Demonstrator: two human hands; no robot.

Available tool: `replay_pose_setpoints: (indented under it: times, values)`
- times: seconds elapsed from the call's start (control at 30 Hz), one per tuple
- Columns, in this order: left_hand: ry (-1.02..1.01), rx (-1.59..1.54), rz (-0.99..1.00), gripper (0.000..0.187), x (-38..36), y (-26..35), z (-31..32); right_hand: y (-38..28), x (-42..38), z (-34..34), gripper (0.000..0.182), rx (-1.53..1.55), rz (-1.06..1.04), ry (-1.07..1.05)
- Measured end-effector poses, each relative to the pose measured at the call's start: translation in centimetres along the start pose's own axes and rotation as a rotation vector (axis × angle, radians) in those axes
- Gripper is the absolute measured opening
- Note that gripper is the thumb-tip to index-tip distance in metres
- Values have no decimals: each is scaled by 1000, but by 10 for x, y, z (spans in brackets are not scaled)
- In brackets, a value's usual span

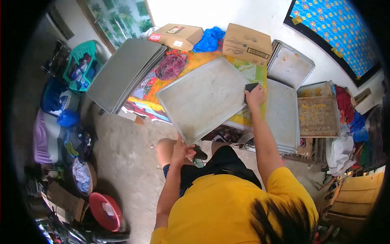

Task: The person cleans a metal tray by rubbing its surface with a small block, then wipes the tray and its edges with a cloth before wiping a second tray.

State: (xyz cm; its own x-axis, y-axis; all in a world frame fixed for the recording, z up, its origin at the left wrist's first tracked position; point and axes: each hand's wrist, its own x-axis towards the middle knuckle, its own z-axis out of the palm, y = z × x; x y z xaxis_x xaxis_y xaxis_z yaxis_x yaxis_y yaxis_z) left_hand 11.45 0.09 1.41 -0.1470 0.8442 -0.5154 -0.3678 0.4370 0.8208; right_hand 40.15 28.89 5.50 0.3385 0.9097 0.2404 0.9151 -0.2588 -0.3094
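The gray tray (205,97) hid part of the bright tablecloth (197,59). The right hand (255,96) covered some of the black block (250,86). Words on the white label (178,43) were too tiny to read. The view's bottom edge cut off the yellow shirt (215,207).

Interior view, daylight tone: upper centre brightest, white wall (195,10) washed nearly blank; soft, diffuse sheen across the metal tray (205,97); dark shadow on the floor (126,162) beside the red basin (101,221); left margin dim; wide-angle distortion bows the flowered blue panel (333,28); black vignette fills all corners; centre reads clear, outer detail indistinct
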Motion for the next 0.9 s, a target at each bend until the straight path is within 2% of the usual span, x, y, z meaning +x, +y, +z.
replay_pose_setpoints:
  times: [0.1, 0.17, 0.2, 0.23, 0.3, 0.4, 0.43, 0.53, 0.57, 0.6, 0.63, 0.67, 0.7, 0.8, 0.87, 0.9]
  values:
    - [12, 48, 28, 81, -3, 4, 4, -3, 17, 12, 86, -68, 128, -79]
    - [62, 88, 19, 79, -2, -1, 4, -28, 9, 16, 83, 24, 61, -196]
    - [59, 84, 0, 79, 0, -1, 3, -39, -8, 40, 82, 1, -122, -123]
    - [56, 74, -21, 79, 0, 1, 3, -61, -28, 36, 74, 14, -275, -130]
    - [68, 1, -44, 82, -3, 3, 4, -91, -63, 4, 68, 26, -531, -315]
    - [119, 34, -92, 82, -8, 11, 12, -86, 2, 44, 79, -58, -443, -144]
    - [116, 33, -108, 83, -8, 12, 12, -75, 39, 54, 79, 34, -352, -93]
    - [122, 25, -143, 82, -8, 21, 15, -85, 86, 60, 77, 27, -170, -100]
    - [133, 19, -154, 80, -11, 27, 18, -96, 75, 69, 77, 62, -227, -103]
    - [139, 13, -166, 79, -12, 33, 22, -114, 55, 76, 75, 100, -241, -209]
    - [147, 18, -186, 76, -11, 36, 24, -135, 22, 60, 74, 96, -349, -301]
    - [155, 23, -206, 74, -9, 38, 24, -146, -15, 63, 76, 64, -541, -272]
    - [165, 29, -228, 71, -8, 40, 23, -150, -45, 63, 81, 182, -677, -456]
    - [162, 27, -351, 65, -4, 46, 18, -146, -61, 39, 83, 214, -756, -504]
    - [166, 81, -402, 73, 4, 45, 6, -132, -4, 58, 79, 94, -557, -306]
    - [167, 106, -428, 78, 8, 42, 2, -123, 35, 58, 79, 88, -387, -284]
